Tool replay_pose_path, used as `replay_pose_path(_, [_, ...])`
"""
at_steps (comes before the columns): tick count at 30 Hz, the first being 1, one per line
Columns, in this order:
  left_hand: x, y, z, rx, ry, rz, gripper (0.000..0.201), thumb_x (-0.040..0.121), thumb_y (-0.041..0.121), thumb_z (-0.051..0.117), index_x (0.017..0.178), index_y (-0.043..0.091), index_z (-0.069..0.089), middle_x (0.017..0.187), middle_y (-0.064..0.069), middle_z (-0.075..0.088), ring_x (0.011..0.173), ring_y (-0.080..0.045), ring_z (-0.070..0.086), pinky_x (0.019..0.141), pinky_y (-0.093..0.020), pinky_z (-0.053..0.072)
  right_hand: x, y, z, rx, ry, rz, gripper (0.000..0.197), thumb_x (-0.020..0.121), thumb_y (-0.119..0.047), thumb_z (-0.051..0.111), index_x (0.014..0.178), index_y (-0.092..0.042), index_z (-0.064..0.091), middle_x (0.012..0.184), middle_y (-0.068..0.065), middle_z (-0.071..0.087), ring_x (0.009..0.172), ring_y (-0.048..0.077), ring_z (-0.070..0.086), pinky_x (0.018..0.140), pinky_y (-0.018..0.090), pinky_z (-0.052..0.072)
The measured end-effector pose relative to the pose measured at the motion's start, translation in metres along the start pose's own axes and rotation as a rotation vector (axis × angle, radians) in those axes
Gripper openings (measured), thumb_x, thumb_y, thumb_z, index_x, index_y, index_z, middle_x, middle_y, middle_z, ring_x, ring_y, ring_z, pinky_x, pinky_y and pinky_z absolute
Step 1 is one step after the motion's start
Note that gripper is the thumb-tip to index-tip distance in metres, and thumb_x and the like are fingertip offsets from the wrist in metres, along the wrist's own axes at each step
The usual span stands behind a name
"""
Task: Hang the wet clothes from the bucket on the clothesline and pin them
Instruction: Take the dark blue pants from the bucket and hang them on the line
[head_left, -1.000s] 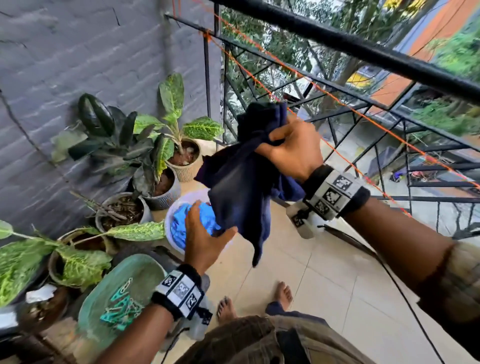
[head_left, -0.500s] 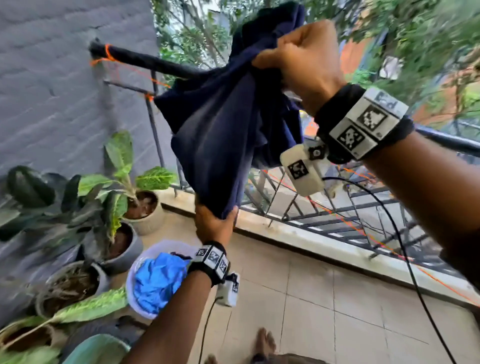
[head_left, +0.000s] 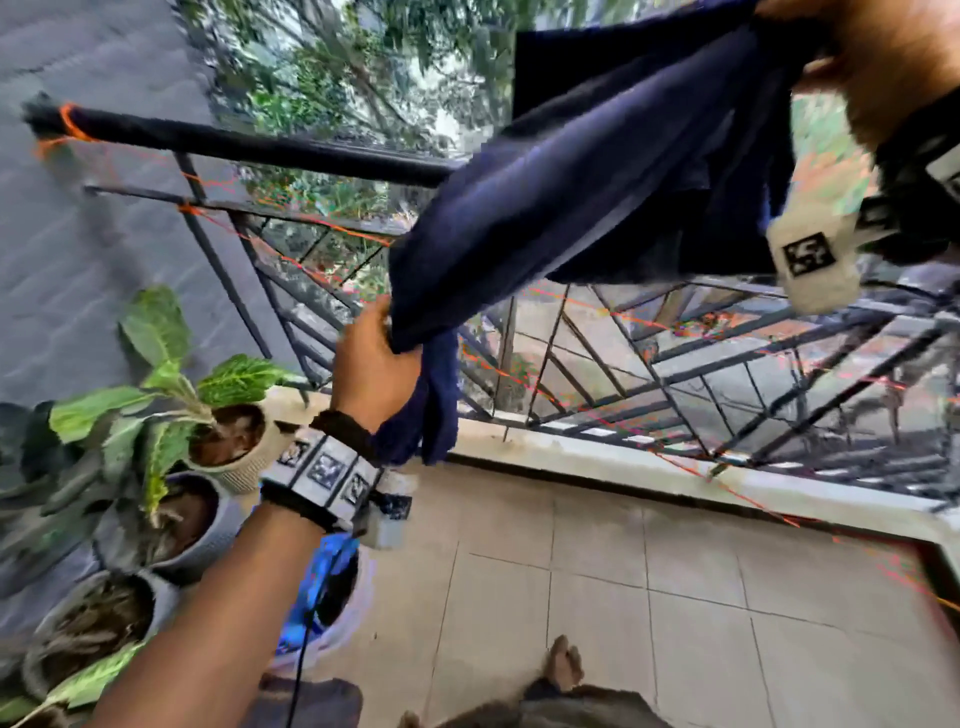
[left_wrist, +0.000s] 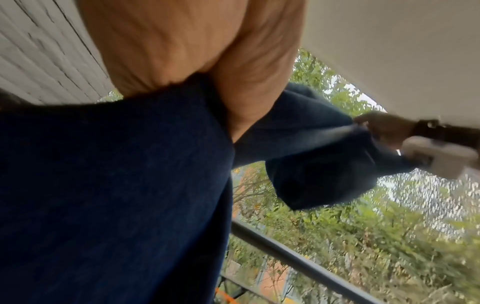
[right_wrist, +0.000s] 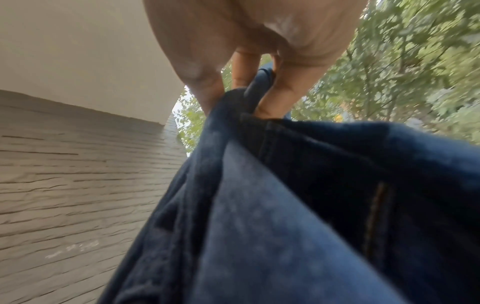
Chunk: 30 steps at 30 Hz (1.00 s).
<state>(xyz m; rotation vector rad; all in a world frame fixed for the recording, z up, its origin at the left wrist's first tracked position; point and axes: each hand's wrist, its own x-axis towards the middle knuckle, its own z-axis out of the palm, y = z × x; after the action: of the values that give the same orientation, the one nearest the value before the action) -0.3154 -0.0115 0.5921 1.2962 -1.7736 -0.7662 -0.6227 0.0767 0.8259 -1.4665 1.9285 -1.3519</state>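
1. Left hand (head_left: 375, 370) grips jeans (head_left: 587, 208) low at centre; right hand (head_left: 893, 57) clamps them upper right.
2. Tiled floor (head_left: 623, 597), railing (head_left: 649, 364), grey wall (head_left: 78, 260) left.
3. Bucket (head_left: 337, 623) bottom left.

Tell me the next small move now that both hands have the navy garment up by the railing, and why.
Probably carry the navy garment forward and drape it over the black bar. The right hand grips its top edge high, the left hand holds the lower end, and the cloth hangs stretched between them, apparently not yet resting on any line.
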Motion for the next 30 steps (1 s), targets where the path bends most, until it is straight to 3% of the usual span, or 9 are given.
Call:
replay_pose_path(4, [0.036,0.052,0.035,-0.211,-0.041,0.019,0.021,0.077,0.006,0.07,0.092,0.018,0.06,0.076,0.003,0.061,0.066,-0.004,0.053,0.064,-0.027,0.044,0.014,0.083,-0.064,0.078,0.201,0.079,0.016,0.073,-0.032,0.069,0.081,-0.027,0.056,0.067,-0.019,0.063,0.063,-0.005,0.06,0.06,0.013,0.05])
replay_pose_path(8, [0.061,0.118,0.083,-0.236,-0.106,0.204,0.032,0.078,-0.006,0.059,0.085,0.025,0.055,0.074,0.014,0.056,0.057,0.016,0.05,0.058,-0.012,0.038,0.01,0.162,-0.1,0.025,0.197,0.22,0.022,0.067,-0.03,0.073,0.064,-0.021,0.053,0.059,-0.008,0.057,0.055,0.004,0.055,0.056,0.022,0.05])
replay_pose_path(11, [0.071,0.145,0.14,-0.217,-0.227,0.309,0.04,0.068,-0.005,0.049,0.09,0.025,0.062,0.083,0.011,0.065,0.07,0.012,0.056,0.069,-0.014,0.046,-0.007,0.212,-0.124,0.022,0.311,0.249,0.029,0.055,-0.03,0.08,0.045,-0.019,0.055,0.05,-0.007,0.051,0.058,0.015,0.053,0.062,0.038,0.053])
replay_pose_path(17, [0.077,0.144,0.244,-0.114,-0.541,0.273,0.043,0.075,-0.013,0.055,0.103,0.018,0.065,0.098,-0.001,0.068,0.078,0.015,0.061,0.082,-0.012,0.049,-0.04,0.278,-0.152,0.03,0.366,0.367,0.018,0.06,-0.017,0.079,0.063,-0.005,0.065,0.047,-0.003,0.049,0.052,0.014,0.049,0.055,0.032,0.048])
replay_pose_path(20, [0.072,0.11,0.288,0.101,-0.726,0.279,0.041,0.068,0.009,0.058,0.108,0.014,0.067,0.104,-0.007,0.071,0.097,-0.017,0.068,0.091,-0.029,0.052,-0.048,0.311,-0.161,-0.017,0.383,0.487,0.024,0.053,-0.026,0.082,0.052,-0.01,0.064,0.046,-0.004,0.052,0.055,0.016,0.051,0.057,0.037,0.048])
replay_pose_path(22, [0.062,0.09,0.316,0.23,-0.875,0.296,0.049,0.063,0.018,0.07,0.112,0.015,0.067,0.107,-0.007,0.071,0.102,-0.025,0.068,0.088,-0.029,0.051,-0.057,0.331,-0.163,-0.048,0.389,0.557,0.026,0.05,-0.032,0.083,0.049,-0.015,0.064,0.048,-0.003,0.051,0.051,0.015,0.048,0.054,0.036,0.045])
replay_pose_path(26, [0.047,0.065,0.357,0.355,-1.243,0.216,0.07,0.062,0.001,0.088,0.123,0.02,0.059,0.104,-0.001,0.067,0.079,-0.001,0.064,0.076,-0.017,0.051,-0.078,0.358,-0.151,-0.022,0.387,0.62,0.033,0.058,-0.022,0.081,0.038,-0.018,0.055,0.038,-0.013,0.037,0.039,0.004,0.03,0.045,0.023,0.026])
replay_pose_path(28, [0.046,0.057,0.376,0.343,-1.307,0.216,0.065,0.066,0.02,0.09,0.123,0.02,0.059,0.102,-0.004,0.068,0.074,-0.005,0.062,0.083,-0.03,0.056,-0.085,0.369,-0.138,-0.058,0.359,0.663,0.038,0.064,-0.017,0.082,0.036,-0.024,0.057,0.033,-0.013,0.034,0.037,0.002,0.028,0.042,0.023,0.024])
replay_pose_path(30, [0.047,0.059,0.395,0.294,-1.313,0.213,0.056,0.074,0.029,0.086,0.121,0.013,0.062,0.095,0.0,0.066,0.074,-0.003,0.059,0.081,-0.024,0.055,-0.089,0.383,-0.124,-0.091,0.357,0.702,0.035,0.064,-0.018,0.084,0.041,-0.02,0.058,0.039,-0.012,0.036,0.044,0.008,0.031,0.048,0.027,0.026])
